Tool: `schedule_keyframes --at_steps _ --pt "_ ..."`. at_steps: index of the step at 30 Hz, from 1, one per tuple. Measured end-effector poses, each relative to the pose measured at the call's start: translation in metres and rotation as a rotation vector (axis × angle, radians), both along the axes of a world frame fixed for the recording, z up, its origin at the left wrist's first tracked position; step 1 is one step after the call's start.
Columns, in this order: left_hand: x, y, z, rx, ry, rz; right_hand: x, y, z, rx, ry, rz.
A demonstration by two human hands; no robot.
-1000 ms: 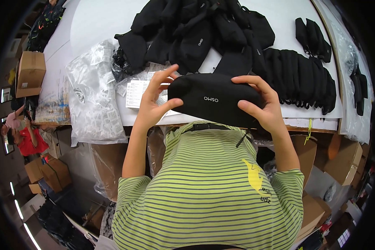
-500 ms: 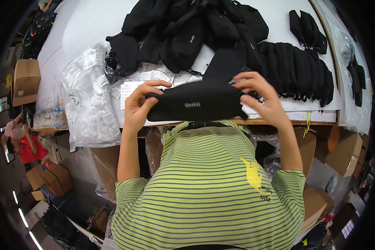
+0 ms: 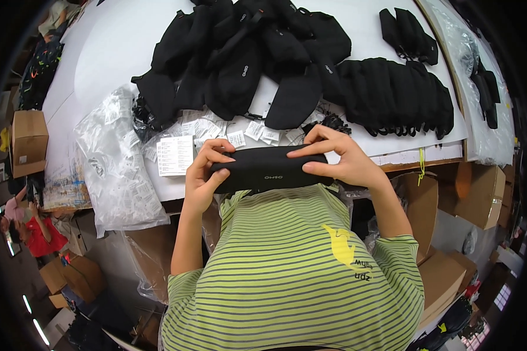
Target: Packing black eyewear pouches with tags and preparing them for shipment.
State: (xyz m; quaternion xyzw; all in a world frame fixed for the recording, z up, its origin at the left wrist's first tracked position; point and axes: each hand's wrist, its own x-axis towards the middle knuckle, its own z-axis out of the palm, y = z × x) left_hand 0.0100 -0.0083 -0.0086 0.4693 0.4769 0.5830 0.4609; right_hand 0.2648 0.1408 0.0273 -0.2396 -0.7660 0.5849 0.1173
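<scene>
A black fabric pouch [image 3: 257,174] with small light lettering is stretched lengthwise between my hands, just in front of my striped shirt. Its left end is pinched by my left hand [image 3: 204,178], thumb on the front face and fingers over the top edge. At the right part of its upper side, my right hand [image 3: 338,157] grips it between thumb and fingers. Beyond it lies a heap of similar black pouches [image 3: 231,82]; one flat black piece [image 3: 294,100] points toward me. Small white tags [image 3: 235,138] and black cords [image 3: 328,121] are scattered between.
A stack of printed white cards [image 3: 175,157] lies left of the pouch, beside a clear bag of tags [image 3: 123,181]. Black pouches stand in a tight row [image 3: 395,96] at right; two more [image 3: 407,35] lie behind. Cardboard boxes [image 3: 442,286] stand below the table edge.
The view has shifted, so the table contents appear lower and slightly left. My hands have come closer together on the pouch, and my right hand has moved inward from its end.
</scene>
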Motion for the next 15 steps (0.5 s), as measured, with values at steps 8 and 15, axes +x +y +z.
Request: schedule_keyframes --at_steps 8,15 --pt "0.019 0.007 -0.001 -0.014 0.001 0.064 0.015 0.007 0.008 -0.359 -0.145 0.072" --pt "-0.038 -0.006 -0.013 -0.172 0.793 0.616 0.067 0.041 0.028 -0.003 -0.055 -0.445"
